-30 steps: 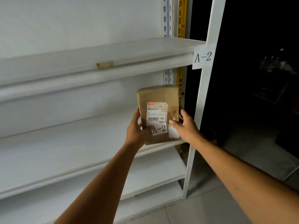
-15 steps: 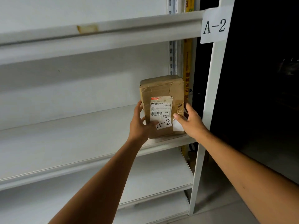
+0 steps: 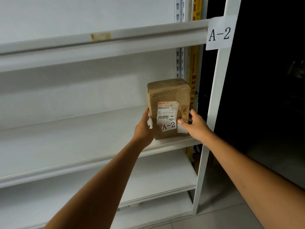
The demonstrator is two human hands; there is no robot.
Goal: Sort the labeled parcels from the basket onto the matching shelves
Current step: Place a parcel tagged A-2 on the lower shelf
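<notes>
A brown taped parcel (image 3: 168,95) with a white shipping label marked A-2 stands upright at the right end of a white shelf (image 3: 66,139). Its lower edge sits at the shelf's front lip. My left hand (image 3: 145,129) grips its lower left side, thumb on the front. On the lower right side my right hand (image 3: 195,125) holds the parcel, with the thumb across the label's corner. A paper sign reading A-2 (image 3: 218,33) is stuck on the white upright post above and to the right.
The shelf above (image 3: 99,47) has a strip of brown tape (image 3: 100,36) on its front edge. Two lower shelves (image 3: 156,176) sit beneath. The white upright post (image 3: 212,129) bounds the right side; beyond it is dark space and a tiled floor (image 3: 222,215).
The parcel has moved up and inward until its base rests on the shelf. Both hands stayed on its lower sides, and the view has drawn closer to the shelving.
</notes>
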